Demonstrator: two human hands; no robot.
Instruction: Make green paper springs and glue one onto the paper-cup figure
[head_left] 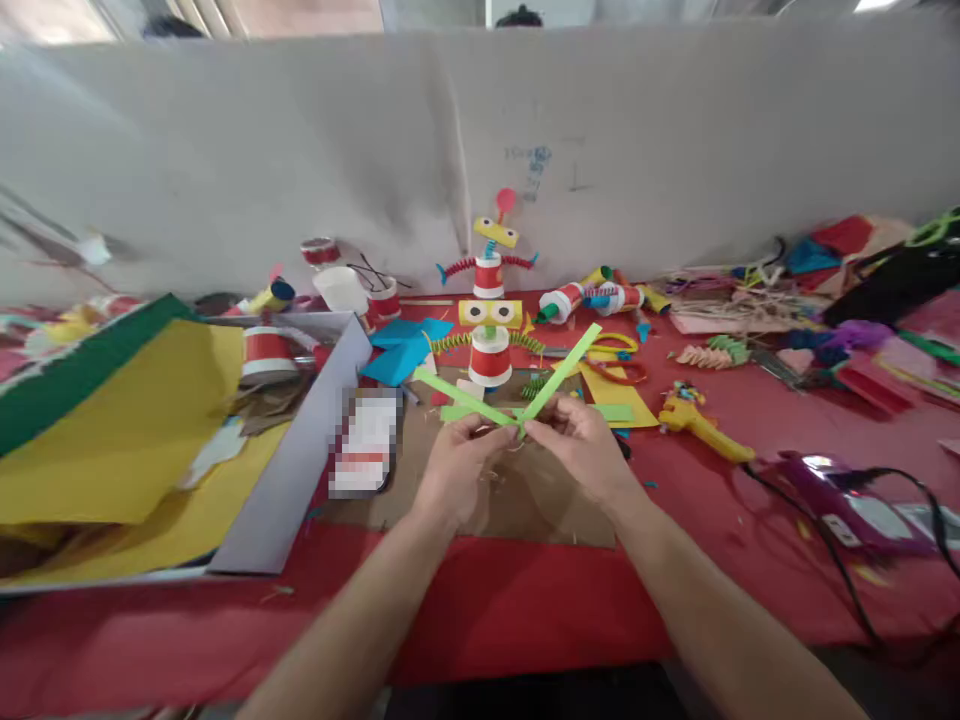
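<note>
Two light green paper strips point(561, 372) meet in a V between my hands, their joined ends low at the fingertips. My left hand point(461, 465) pinches the joint from the left, and my right hand point(581, 445) pinches it from the right. Below them lies a brown cardboard sheet point(547, 510). Another green strip point(615, 412) lies flat behind my fingers. Just beyond stands a red and white cup figure point(490, 358) with a yellow eye piece and coiled green arms. A similar, taller figure point(489, 275) with red coiled arms is behind it.
An open box point(300, 450) with yellow paper sits at the left, beside a phone point(366, 440). To the right are scissors point(619, 350), a yellow glue gun point(705, 430) and a purple device point(847, 505) with a black cable. Craft scraps line the grey partition point(300, 150).
</note>
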